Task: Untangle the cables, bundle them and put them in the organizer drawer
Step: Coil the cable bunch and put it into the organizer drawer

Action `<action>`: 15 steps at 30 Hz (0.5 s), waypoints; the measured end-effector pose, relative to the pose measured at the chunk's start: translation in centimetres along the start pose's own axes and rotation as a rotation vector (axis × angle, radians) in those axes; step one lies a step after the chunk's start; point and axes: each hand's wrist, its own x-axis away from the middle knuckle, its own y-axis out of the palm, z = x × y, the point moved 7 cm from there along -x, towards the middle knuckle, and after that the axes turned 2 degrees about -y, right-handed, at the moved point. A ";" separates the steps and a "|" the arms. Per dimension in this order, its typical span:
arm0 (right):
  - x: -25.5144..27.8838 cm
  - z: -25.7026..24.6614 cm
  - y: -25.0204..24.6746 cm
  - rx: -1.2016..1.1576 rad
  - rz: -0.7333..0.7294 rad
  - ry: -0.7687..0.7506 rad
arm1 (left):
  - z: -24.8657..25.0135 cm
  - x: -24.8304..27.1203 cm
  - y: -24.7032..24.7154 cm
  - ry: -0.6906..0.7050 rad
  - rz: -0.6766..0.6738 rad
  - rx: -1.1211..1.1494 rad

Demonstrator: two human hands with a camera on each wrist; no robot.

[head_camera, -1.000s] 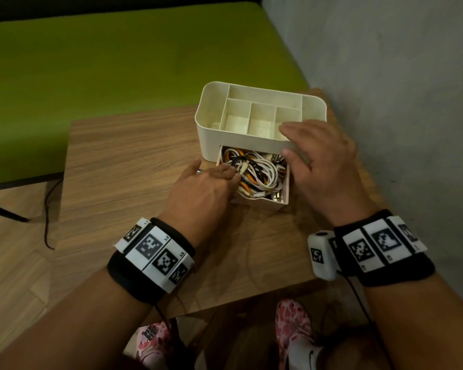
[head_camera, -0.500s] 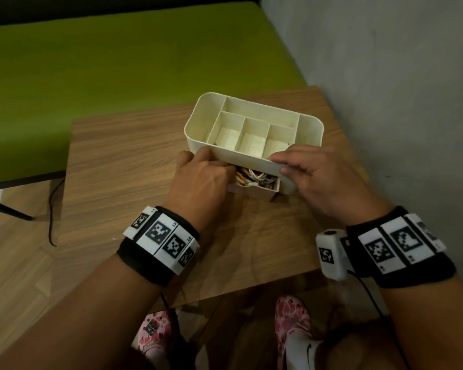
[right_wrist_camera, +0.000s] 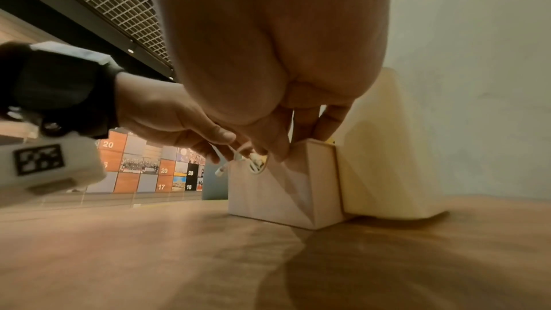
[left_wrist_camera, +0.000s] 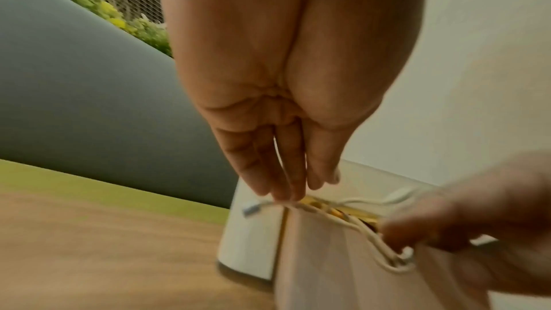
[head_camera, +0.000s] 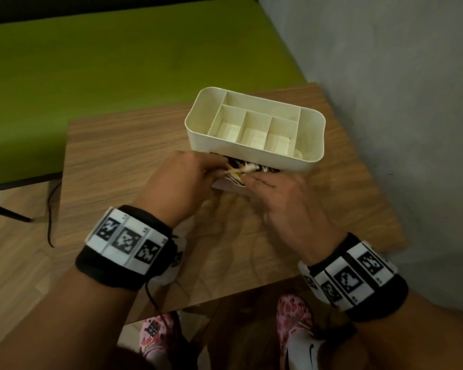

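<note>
A cream organizer [head_camera: 195, 134] with open top compartments stands on the wooden table. Its drawer [head_camera: 225, 185] sticks out a little at the front, packed with white, orange and black cables [head_camera: 241, 168]. My left hand [head_camera: 214, 170] pinches a white cable [left_wrist_camera: 337, 217] at the drawer's left corner, and the cable's plug end [right_wrist_camera: 222, 170] dangles outside. My right hand [head_camera: 254, 181] grips the drawer's front wall [right_wrist_camera: 283, 192], thumb outside and fingers inside. A loop of the white cable hangs over that wall under the thumb. Most of the drawer's inside is hidden.
The table [head_camera: 118, 156] ends just in front of my wrists and to the left. A green padded bench [head_camera: 118, 62] lies beyond it. A grey wall [head_camera: 385, 76] runs close along the right. Pink shoes [head_camera: 294, 316] show below the table edge.
The drawer, wide open a second ago, has been pushed most of the way in. My right hand came down from the organizer's rim to the drawer front. My left hand now holds a white cable.
</note>
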 end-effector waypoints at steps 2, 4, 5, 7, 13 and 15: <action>-0.1 -0.4 0.1 0.009 -0.031 0.001 | -1.6 0.0 -0.8 -0.060 -0.014 0.030; -0.2 -0.7 0.0 0.026 0.019 -0.003 | -2.5 0.0 -0.7 -0.113 -0.055 0.006; -0.4 -0.8 -0.3 0.032 0.057 -0.007 | -2.7 0.0 -0.6 -0.133 -0.070 -0.002; -0.8 -1.1 -1.0 0.036 0.138 -0.028 | -2.6 -0.1 -0.2 -0.139 -0.083 -0.020; -1.5 -1.7 1.3 0.034 0.003 -0.010 | -2.3 -0.2 -0.2 -0.143 -0.076 -0.004; -1.4 -1.5 1.9 -0.011 -0.047 0.016 | -2.4 -0.1 0.0 -0.171 -0.073 0.040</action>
